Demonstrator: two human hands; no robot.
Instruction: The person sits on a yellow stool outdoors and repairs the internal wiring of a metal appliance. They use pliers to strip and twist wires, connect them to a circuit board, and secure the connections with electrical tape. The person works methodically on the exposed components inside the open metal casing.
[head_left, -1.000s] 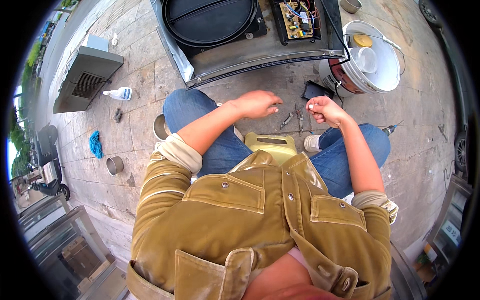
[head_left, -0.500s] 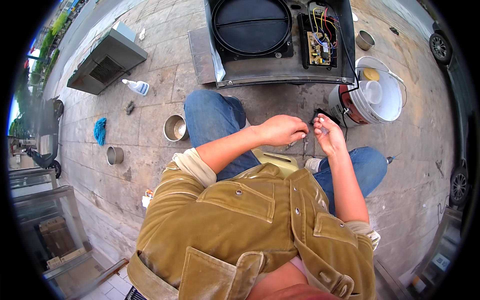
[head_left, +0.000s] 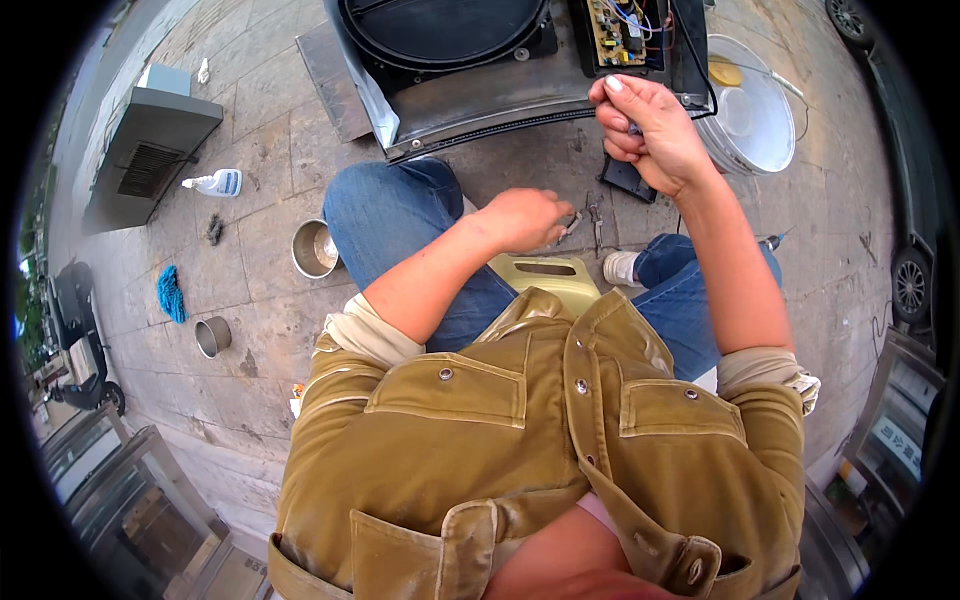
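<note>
My right hand [head_left: 650,135] is raised at the lower edge of an opened steel appliance [head_left: 470,95], just below its circuit board [head_left: 610,40]. Its fingers are curled on something small, mostly hidden, too small to name. My left hand [head_left: 525,217] hangs lower, by my bent left knee, fingers loosely bent and apart with nothing visible in them. Just right of it, small metal tools [head_left: 598,228] lie on the pavement, near a black plastic part [head_left: 627,183] under my right hand. Below my left hand is a pale yellow plastic stool [head_left: 548,285] between my legs.
A white bucket [head_left: 760,130] with containers stands right. Left are a grey metal unit [head_left: 135,185], spray bottle [head_left: 215,183], blue cloth [head_left: 170,295] and metal cups [head_left: 213,337]. A drill [head_left: 772,241] lies past my right knee. A scooter [head_left: 80,350] and car wheel [head_left: 910,285] edge the view.
My right hand has risen from among the tools toward the circuit board, fingers still curled. My left hand has moved slightly apart from it. The view has shifted a little.
</note>
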